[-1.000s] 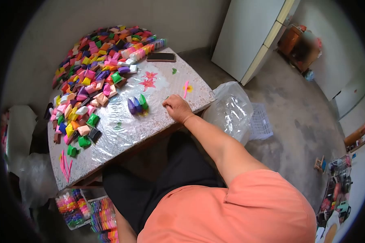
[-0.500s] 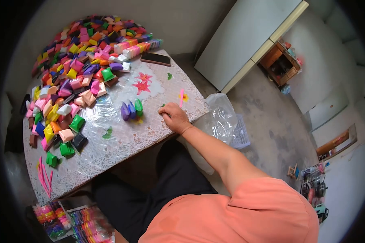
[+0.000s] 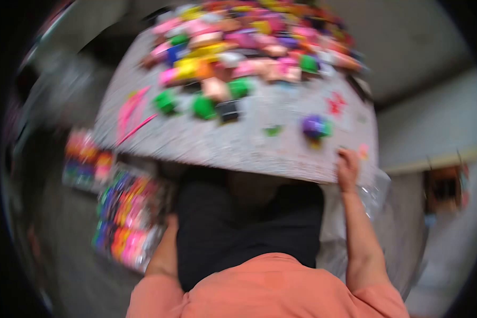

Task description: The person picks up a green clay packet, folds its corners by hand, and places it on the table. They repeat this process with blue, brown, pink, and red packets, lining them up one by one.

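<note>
My right hand (image 3: 347, 165) rests at the front right edge of the table (image 3: 281, 153), its fingers curled and blurred; whether anything is in them cannot be made out. Just up and left of it stand purple and green packets (image 3: 316, 126). My left forearm (image 3: 167, 249) hangs down beside a clear bag of colourful packets (image 3: 130, 220), and the left hand's fingers are hidden behind or beside that bag. A large heap of coloured packets (image 3: 238, 42) covers the far side of the table.
Pink strips (image 3: 132, 114) lie at the table's left end. Another bag of coloured packets (image 3: 87, 161) is below that end. A clear plastic bag (image 3: 375, 193) hangs by the right corner. A dark phone (image 3: 359, 88) lies at the right edge. A wooden cabinet (image 3: 444, 188) stands farther right.
The view has swung left and is blurred by motion. My left forearm has come into view beside the bagged packets. My right hand remains near the table's front right edge.
</note>
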A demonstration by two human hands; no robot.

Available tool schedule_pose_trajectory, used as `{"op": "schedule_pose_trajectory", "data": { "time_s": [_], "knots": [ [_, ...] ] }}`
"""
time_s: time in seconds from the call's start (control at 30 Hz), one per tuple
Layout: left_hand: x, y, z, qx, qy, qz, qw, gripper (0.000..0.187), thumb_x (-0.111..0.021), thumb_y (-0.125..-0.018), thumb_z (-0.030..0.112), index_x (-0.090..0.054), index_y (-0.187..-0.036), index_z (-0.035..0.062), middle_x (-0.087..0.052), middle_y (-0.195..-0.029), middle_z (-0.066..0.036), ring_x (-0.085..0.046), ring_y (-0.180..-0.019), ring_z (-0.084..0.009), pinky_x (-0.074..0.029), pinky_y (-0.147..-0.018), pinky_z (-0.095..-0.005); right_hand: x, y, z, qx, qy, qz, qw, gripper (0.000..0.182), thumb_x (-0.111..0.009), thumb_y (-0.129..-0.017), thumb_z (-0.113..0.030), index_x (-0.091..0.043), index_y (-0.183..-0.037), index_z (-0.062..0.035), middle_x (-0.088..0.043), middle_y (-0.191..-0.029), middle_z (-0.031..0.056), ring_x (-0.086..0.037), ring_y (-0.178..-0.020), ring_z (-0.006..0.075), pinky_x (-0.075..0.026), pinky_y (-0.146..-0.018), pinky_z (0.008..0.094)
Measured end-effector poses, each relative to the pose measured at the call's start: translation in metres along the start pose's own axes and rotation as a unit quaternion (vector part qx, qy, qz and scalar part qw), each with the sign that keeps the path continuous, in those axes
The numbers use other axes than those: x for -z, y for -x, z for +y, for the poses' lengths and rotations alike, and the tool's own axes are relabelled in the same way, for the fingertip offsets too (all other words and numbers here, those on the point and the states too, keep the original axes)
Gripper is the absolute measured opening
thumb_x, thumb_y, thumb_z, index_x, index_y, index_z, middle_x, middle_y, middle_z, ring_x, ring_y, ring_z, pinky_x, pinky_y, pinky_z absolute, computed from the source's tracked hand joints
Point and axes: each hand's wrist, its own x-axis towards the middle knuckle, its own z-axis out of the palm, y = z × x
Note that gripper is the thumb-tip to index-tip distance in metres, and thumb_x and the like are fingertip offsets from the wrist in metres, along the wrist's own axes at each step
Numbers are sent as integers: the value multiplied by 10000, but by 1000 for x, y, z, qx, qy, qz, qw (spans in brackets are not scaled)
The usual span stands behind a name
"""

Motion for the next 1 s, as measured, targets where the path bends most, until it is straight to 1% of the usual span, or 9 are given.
{"op": "schedule_pose_trajectory", "data": {
  "time_s": [0.1, 0.17, 0.23, 0.33, 0.5, 0.53, 0.63, 0.77, 1.0],
  "knots": [
    [-28, 14, -2, -92, -123, 1, 988, 449, -398, -977, 312, -647, -1120, -34, -619, -1129, -298, -617, -1056, -402, -492, -908, -438, -5, 2, 15, -2, 6, -15, 1000, 104, -554, -853, 25, -632, -908, -16, -607, -882, 98, -580, -860, 240, -463, -814, 329],
    [-38, 21, 7, 42, -33, -20, 998, 456, -393, -978, 317, -652, -1112, -34, -623, -1120, -301, -622, -1048, -404, -497, -901, -437, -6, 0, 8, 2, -13, -9, 1000, 114, -550, -863, 32, -634, -925, -14, -602, -901, 93, -575, -865, 218, -460, -816, 306],
    [-29, 33, 48, 288, 142, -26, 947, 646, -396, -978, 489, -603, -1188, -86, -612, -1176, -295, -576, -1153, -390, -445, -965, -395, -5, 2, 11, -11, -7, -30, 999, 119, -543, -895, 16, -636, -962, -16, -593, -940, 70, -567, -887, 179, -453, -819, 280],
    [-28, 35, 52, 231, 157, -34, 960, 794, -426, -939, 606, -577, -1202, -128, -599, -1214, -289, -549, -1204, -362, -407, -995, -368, -4, 3, 15, -3, 3, -32, 999, 125, -541, -910, 9, -637, -985, -18, -586, -958, 57, -560, -896, 158, -447, -819, 260],
    [-15, 41, 86, 234, 234, 56, 942, 752, -497, -911, 565, -592, -1177, -132, -603, -1214, -282, -566, -1184, -349, -404, -995, -359, -6, 3, 31, 3, -10, -34, 999, 135, -537, -918, 4, -640, -1003, -13, -588, -966, 54, -554, -907, 146, -446, -826, 253],
    [-3, 49, 103, 251, 245, 69, 934, 744, -507, -906, 555, -594, -1171, -135, -605, -1211, -281, -569, -1179, -345, -403, -996, -357, -6, 2, 24, -2, -17, -25, 1000, 119, -536, -903, 11, -632, -972, -4, -587, -946, 78, -563, -898, 184, -455, -827, 282],
    [11, 56, 124, 228, 302, 91, 921, 719, -521, -893, 533, -608, -1150, -133, -618, -1190, -273, -584, -1155, -345, -405, -992, -354, -6, 3, 24, -1, -18, -29, 999, 125, -535, -925, 2, -638, -994, -10, -587, -965, 52, -552, -907, 146, -446, -827, 253],
    [-31, 23, 58, 202, 177, 25, 963, 682, -452, -936, 503, -565, -1247, -93, -557, -1299, -273, -522, -1237, -373, -377, -1035, -366, -4, 3, 19, -5, -2, -32, 999, 109, -539, -928, -8, -633, -983, -12, -586, -961, 52, -550, -912, 155, -442, -833, 260],
    [10, 68, 122, 282, 273, -1, 920, 687, -432, -955, 489, -517, -1299, -99, -523, -1340, -268, -508, -1256, -346, -375, -1044, -374, -5, 2, 20, 1, -14, -24, 1000, 109, -524, -884, 37, -610, -942, 2, -560, -897, 93, -546, -863, 208, -451, -809, 296]
  ]
}}
